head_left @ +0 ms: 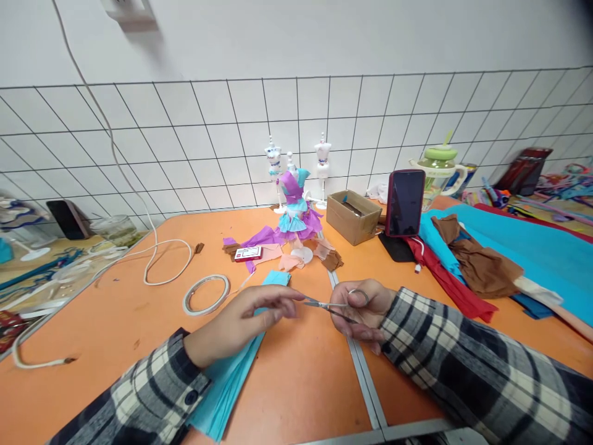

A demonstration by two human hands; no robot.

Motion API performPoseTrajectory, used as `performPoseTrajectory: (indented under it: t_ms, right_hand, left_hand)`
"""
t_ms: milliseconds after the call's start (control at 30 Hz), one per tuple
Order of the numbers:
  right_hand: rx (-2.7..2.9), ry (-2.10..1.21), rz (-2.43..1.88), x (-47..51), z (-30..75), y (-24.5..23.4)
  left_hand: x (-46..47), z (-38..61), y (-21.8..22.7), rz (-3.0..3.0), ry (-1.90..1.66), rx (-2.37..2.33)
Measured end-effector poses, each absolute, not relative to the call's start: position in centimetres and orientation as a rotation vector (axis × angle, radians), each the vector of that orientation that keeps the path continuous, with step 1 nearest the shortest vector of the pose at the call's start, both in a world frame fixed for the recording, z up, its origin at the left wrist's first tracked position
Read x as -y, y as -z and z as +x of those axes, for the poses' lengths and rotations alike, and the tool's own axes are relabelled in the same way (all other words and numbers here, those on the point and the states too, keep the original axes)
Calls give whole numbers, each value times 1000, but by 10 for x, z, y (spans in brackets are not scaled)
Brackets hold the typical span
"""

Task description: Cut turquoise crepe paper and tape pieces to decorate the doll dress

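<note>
My right hand [364,309] is closed round a small pair of metal scissors [323,305]; a loop handle shows at the thumb and the blades point left, slightly apart. My left hand [252,318] is stretched out over the table, with nothing visible in its fingers. Its fingertips are close to the scissor tips; I cannot tell whether they touch. Under my left hand and forearm lies a long folded strip of light blue crepe paper [245,377]. A roll of white tape [206,295] rests just beyond my left wrist.
A small mannequin in a purple and blue paper dress [294,198] stands at the back among paper scraps. Right of it are a cardboard box [354,216] and a propped phone [405,204]. Coloured crepe paper [486,256] covers the right side. A white cable [152,247] crosses the left.
</note>
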State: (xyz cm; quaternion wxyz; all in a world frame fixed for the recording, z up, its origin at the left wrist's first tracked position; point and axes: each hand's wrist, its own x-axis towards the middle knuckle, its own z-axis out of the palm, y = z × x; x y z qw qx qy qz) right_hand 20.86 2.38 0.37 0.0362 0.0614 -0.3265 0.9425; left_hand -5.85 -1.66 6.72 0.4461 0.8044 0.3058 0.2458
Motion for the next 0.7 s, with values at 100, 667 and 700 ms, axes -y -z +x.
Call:
performPoseTrajectory:
  t_ms: [100,667,700]
  right_hand:
    - [1074,-2905,25,-21,205,-4]
    - [1454,-2919,-461,-12,194,-10]
    - [1455,-2902,-477,-12,194,-10]
  left_hand:
    - [18,-53,-67,2019,-671,-820]
    - [23,-42,-70,2283,-454,-833]
    - [22,-43,-70,2310,-440,-841]
